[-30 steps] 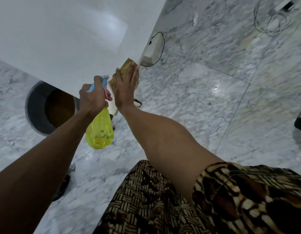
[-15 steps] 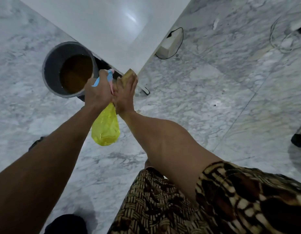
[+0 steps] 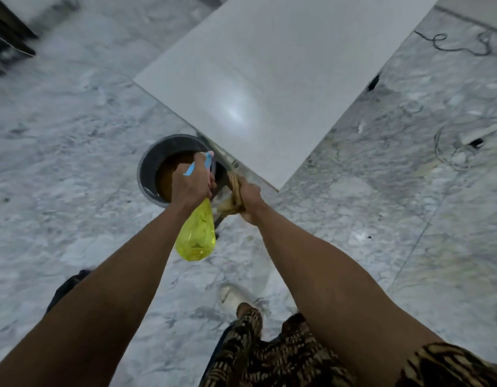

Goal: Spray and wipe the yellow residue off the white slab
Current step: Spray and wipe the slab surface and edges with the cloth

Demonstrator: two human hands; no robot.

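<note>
White slab runs from centre to far right, its near corner just beyond both hands; no yellow residue visible on the top face from here. Change: a second ago the right hand lay flat, pressing the cloth on the slab's corner edge; now it has pulled back off the corner and its fingers are curled tight around the bunched brownish cloth, just beside and below the corner. Left hand as before, fingers wrapped around the neck of the yellow spray bottle, nozzle toward the slab, body hanging down. Likely the wipe pass on that corner is over and the cloth is being gathered, maybe to rinse or wring in the bucket of brown water, which sits at the left under the slab edge. Counts: one slab, one spray bottle, one cloth, one bucket, two hands. Marble floor all around; cables at far right.
</note>
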